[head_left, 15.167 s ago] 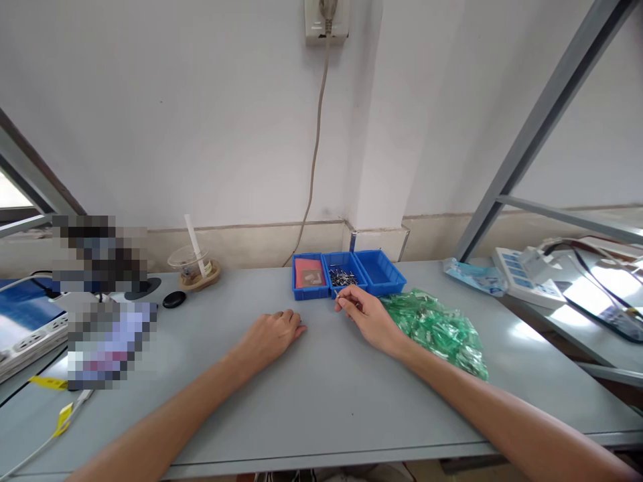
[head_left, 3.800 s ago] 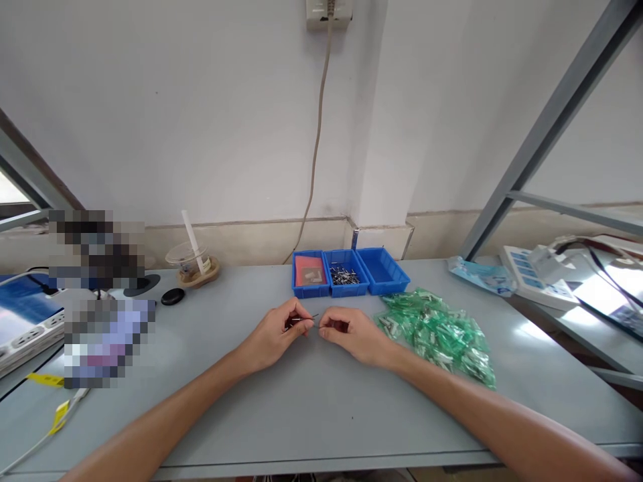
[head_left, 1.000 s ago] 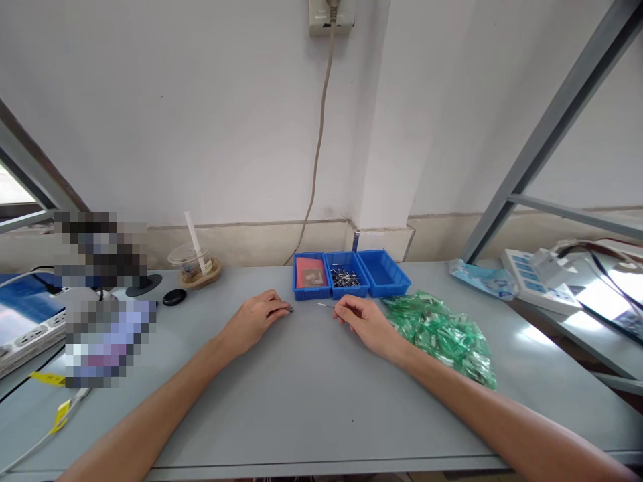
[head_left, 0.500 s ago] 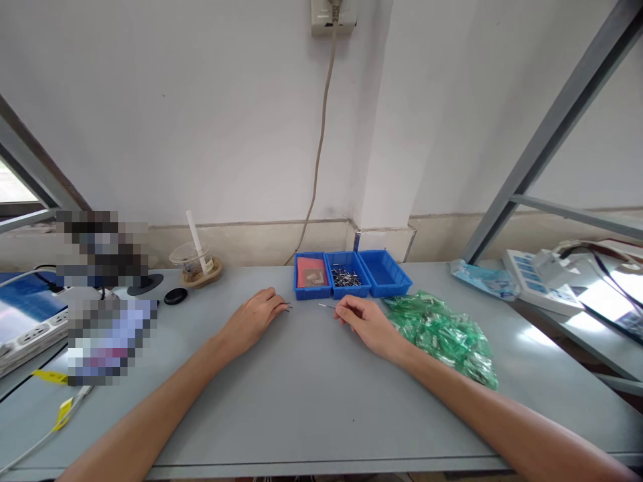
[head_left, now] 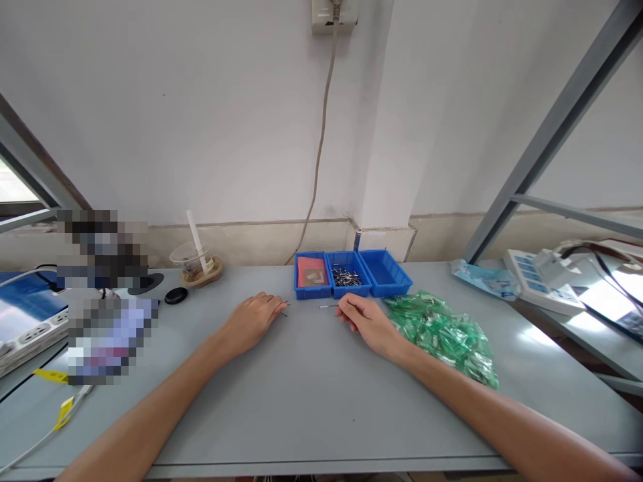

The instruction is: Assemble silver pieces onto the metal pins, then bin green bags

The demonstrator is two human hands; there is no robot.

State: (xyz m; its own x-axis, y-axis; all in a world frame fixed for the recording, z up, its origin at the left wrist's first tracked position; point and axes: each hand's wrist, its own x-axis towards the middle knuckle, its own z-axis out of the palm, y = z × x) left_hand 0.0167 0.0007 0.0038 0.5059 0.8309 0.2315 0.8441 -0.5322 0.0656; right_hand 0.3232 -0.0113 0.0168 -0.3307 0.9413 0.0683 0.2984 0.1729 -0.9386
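My left hand (head_left: 252, 321) rests low over the grey table (head_left: 301, 402), its fingers closed together. Thin dark pin-like pieces (head_left: 284, 314) poke out past its fingertips; their kind is too small to tell. Across a small gap, my right hand (head_left: 366, 323) pinches a thin rod with a whitish end (head_left: 327, 306), which points left towards my left hand. Just behind the hands stand three blue bins in a row. The middle bin (head_left: 351, 290) holds many small black and silver pieces (head_left: 346, 275). A reddish flat packet (head_left: 311, 271) lies in the left bin (head_left: 313, 293).
The right bin (head_left: 384, 271) adjoins the middle one. Crumpled green plastic bags (head_left: 447, 335) lie beside my right forearm. Further right are a light-blue packet (head_left: 485, 280) and a power strip (head_left: 542, 284). At left sit a black round object (head_left: 175, 295) and a clear cup (head_left: 188, 258).
My left hand has turned slightly, and the dark pieces at its fingertips now stick out further apart. The right hand has barely shifted, still with the thin rod.
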